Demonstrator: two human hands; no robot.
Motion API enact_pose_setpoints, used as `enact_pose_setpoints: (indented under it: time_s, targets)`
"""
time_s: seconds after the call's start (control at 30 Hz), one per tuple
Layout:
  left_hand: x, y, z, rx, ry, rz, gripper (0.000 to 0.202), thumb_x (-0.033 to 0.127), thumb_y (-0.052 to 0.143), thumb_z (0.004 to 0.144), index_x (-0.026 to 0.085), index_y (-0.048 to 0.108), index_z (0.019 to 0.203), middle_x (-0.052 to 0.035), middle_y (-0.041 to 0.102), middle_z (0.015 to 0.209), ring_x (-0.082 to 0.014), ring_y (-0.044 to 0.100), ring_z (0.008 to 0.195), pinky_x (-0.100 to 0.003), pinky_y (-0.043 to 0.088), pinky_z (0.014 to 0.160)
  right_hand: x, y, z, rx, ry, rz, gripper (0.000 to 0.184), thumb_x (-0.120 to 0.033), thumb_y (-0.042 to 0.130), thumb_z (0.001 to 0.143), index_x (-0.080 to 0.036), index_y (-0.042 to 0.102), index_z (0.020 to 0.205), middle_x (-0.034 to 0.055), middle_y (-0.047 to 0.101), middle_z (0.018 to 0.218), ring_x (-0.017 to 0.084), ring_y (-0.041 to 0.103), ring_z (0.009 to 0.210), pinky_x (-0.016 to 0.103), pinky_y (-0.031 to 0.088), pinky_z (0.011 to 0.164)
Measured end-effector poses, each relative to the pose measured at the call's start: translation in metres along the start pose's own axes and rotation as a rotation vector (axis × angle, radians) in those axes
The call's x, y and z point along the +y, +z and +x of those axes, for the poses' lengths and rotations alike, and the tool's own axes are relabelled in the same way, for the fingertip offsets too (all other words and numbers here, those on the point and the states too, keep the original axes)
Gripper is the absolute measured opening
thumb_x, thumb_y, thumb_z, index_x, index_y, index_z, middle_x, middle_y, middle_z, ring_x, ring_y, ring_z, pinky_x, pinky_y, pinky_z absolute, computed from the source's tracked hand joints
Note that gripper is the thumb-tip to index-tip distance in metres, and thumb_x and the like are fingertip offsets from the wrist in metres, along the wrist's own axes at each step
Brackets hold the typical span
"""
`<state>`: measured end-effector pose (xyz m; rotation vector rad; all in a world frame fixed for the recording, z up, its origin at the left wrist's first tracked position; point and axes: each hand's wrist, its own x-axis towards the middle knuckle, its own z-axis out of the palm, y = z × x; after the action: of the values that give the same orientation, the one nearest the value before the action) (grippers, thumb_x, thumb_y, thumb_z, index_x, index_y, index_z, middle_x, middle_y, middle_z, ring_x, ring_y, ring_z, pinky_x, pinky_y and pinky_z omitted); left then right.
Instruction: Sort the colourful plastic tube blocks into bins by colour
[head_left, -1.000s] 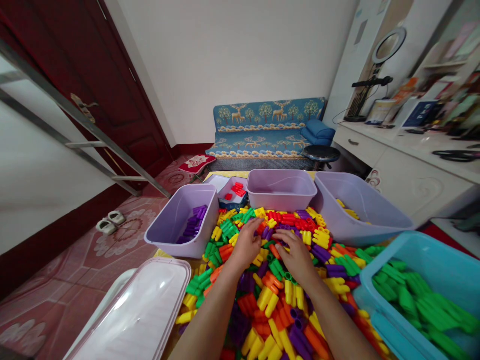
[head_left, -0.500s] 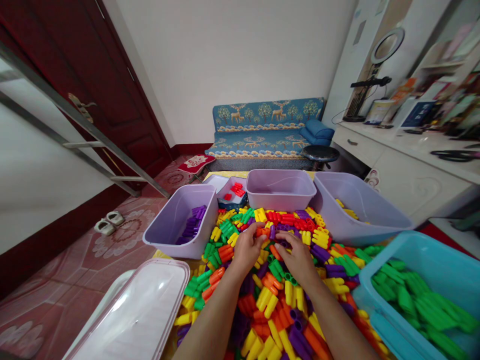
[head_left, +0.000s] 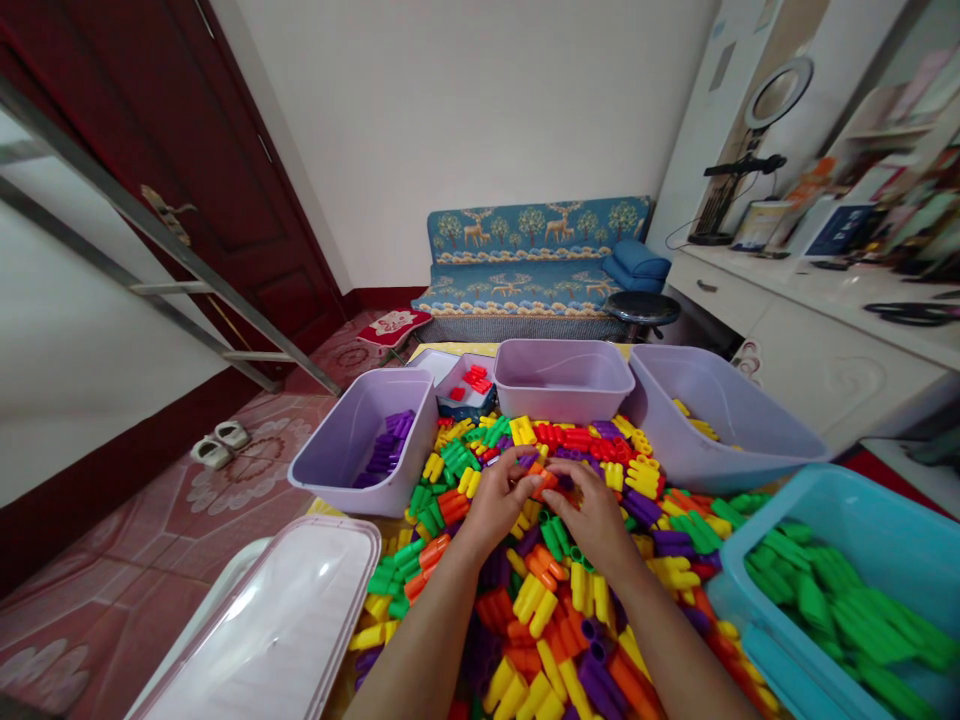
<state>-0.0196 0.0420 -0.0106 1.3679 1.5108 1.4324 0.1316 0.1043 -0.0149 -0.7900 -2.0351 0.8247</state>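
Observation:
My left hand (head_left: pixel 498 503) is closed on an orange tube-shaped plastic building block (head_left: pixel 543 480), with thumb and fingers on its left side. On the other side, my right hand (head_left: pixel 590 508) also grips orange plastic at the same spot. Whether this is one block or two pressed together cannot be made out, as fingers cover part of it. Both hands are over the middle of a mixed heap of tube blocks (head_left: pixel 534 600) in yellow, green, purple, red and orange. A green block (head_left: pixel 555 537) lies just below the fingertips.
A purple-filled lilac bin (head_left: pixel 322 478) stands left, another lilac bin (head_left: pixel 562 402) behind, and a third (head_left: pixel 739 462) with yellow blocks behind right. Near right is a turquoise bin (head_left: pixel 757 560) of green blocks. A small tray (head_left: pixel 452 382) holds red blocks; a pale lid (head_left: pixel 277 620) lies front left.
My two hands have come together. The orange pieces, apart in each hand before, now meet between the fingertips. The bins have not moved.

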Motion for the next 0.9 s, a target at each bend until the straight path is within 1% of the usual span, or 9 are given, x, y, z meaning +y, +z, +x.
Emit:
enact_pose_setpoints:
  time_s: [0.07, 0.13, 0.27, 0.37, 0.47, 0.53, 0.67, 0.8, 0.9]
  targets:
    - [-0.001, 0.001, 0.001, 0.021, -0.017, -0.049, 0.032, 0.029, 0.061, 0.083, 0.018, 0.059, 0.113, 0.0012, 0.061, 0.069, -0.0095, 0.051, 0.057, -0.018, 0.036, 0.052, 0.000, -0.002, 0.000, 0.033, -0.025, -0.016, 0.011, -0.029, 0.063, 0.080, -0.022, 0.064, 0.088, 0.0061, 0.069, 0.101, 0.023, 0.061, 0.099, 0.040, 0.045, 0.091]
    - [-0.002, 0.002, 0.003, 0.059, -0.038, -0.103, 0.028, 0.024, 0.060, 0.082, 0.016, 0.061, 0.108, -0.0017, 0.065, 0.075, -0.0119, 0.059, 0.065, -0.020, 0.043, 0.059, 0.000, -0.004, -0.001, 0.077, 0.008, -0.033, 0.011, -0.031, 0.064, 0.079, -0.022, 0.064, 0.084, 0.0047, 0.069, 0.090, 0.023, 0.062, 0.089, 0.039, 0.047, 0.086]
    - [-0.007, 0.004, 0.005, 0.130, -0.088, -0.132, 0.025, 0.010, 0.056, 0.078, 0.015, 0.062, 0.102, -0.0025, 0.067, 0.074, -0.0140, 0.064, 0.071, -0.023, 0.049, 0.067, 0.005, -0.007, -0.003, 0.218, 0.192, 0.067, 0.022, -0.040, 0.064, 0.079, -0.020, 0.061, 0.087, 0.0049, 0.067, 0.082, 0.021, 0.063, 0.077, 0.036, 0.050, 0.073]
    - [-0.010, 0.005, 0.006, 0.137, -0.073, -0.075, 0.024, 0.007, 0.055, 0.077, 0.015, 0.064, 0.098, -0.0029, 0.068, 0.075, -0.0147, 0.065, 0.073, -0.023, 0.049, 0.068, 0.010, -0.007, -0.003, 0.264, 0.280, 0.236, 0.027, -0.041, 0.065, 0.076, -0.019, 0.060, 0.091, 0.0066, 0.068, 0.085, 0.022, 0.065, 0.079, 0.036, 0.052, 0.074]
    - [-0.011, 0.005, 0.006, 0.133, -0.053, -0.032, 0.022, 0.008, 0.057, 0.077, 0.015, 0.065, 0.096, -0.0039, 0.069, 0.078, -0.0149, 0.065, 0.074, -0.024, 0.049, 0.070, 0.012, -0.006, -0.002, 0.269, 0.318, 0.395, 0.034, -0.040, 0.067, 0.074, -0.018, 0.061, 0.098, 0.0088, 0.069, 0.092, 0.023, 0.067, 0.085, 0.038, 0.054, 0.078]
    - [-0.011, 0.004, 0.006, 0.129, -0.054, -0.016, 0.021, 0.008, 0.057, 0.078, 0.014, 0.065, 0.096, -0.0042, 0.069, 0.078, -0.0149, 0.065, 0.075, -0.024, 0.050, 0.070, 0.012, -0.006, -0.001, 0.267, 0.335, 0.451, 0.039, -0.040, 0.068, 0.072, -0.017, 0.062, 0.103, 0.0098, 0.070, 0.096, 0.024, 0.067, 0.088, 0.038, 0.054, 0.079]
    - [-0.009, 0.003, 0.005, 0.104, -0.055, 0.015, 0.024, 0.007, 0.055, 0.079, 0.015, 0.065, 0.098, -0.0041, 0.069, 0.079, -0.0149, 0.065, 0.076, -0.025, 0.051, 0.071, 0.011, -0.005, 0.000, 0.234, 0.349, 0.498, 0.036, -0.038, 0.069, 0.070, -0.017, 0.065, 0.099, 0.0098, 0.072, 0.094, 0.024, 0.069, 0.087, 0.040, 0.055, 0.081]
    - [-0.005, 0.003, 0.005, 0.095, -0.040, 0.029, 0.034, 0.005, 0.055, 0.077, 0.014, 0.063, 0.109, -0.0065, 0.070, 0.089, -0.0148, 0.065, 0.080, -0.024, 0.051, 0.071, 0.013, -0.006, -0.002, 0.193, 0.347, 0.441, 0.028, -0.036, 0.070, 0.070, -0.018, 0.064, 0.091, 0.0080, 0.072, 0.088, 0.024, 0.069, 0.081, 0.039, 0.055, 0.077]
    - [-0.003, 0.002, 0.004, 0.088, -0.034, 0.066, 0.046, 0.005, 0.057, 0.076, 0.017, 0.060, 0.120, -0.0073, 0.069, 0.100, -0.0108, 0.061, 0.068, -0.020, 0.048, 0.061, 0.015, -0.008, -0.004, 0.154, 0.362, 0.324, 0.024, -0.033, 0.070, 0.068, -0.018, 0.063, 0.085, 0.0054, 0.071, 0.082, 0.022, 0.067, 0.073, 0.036, 0.055, 0.070]
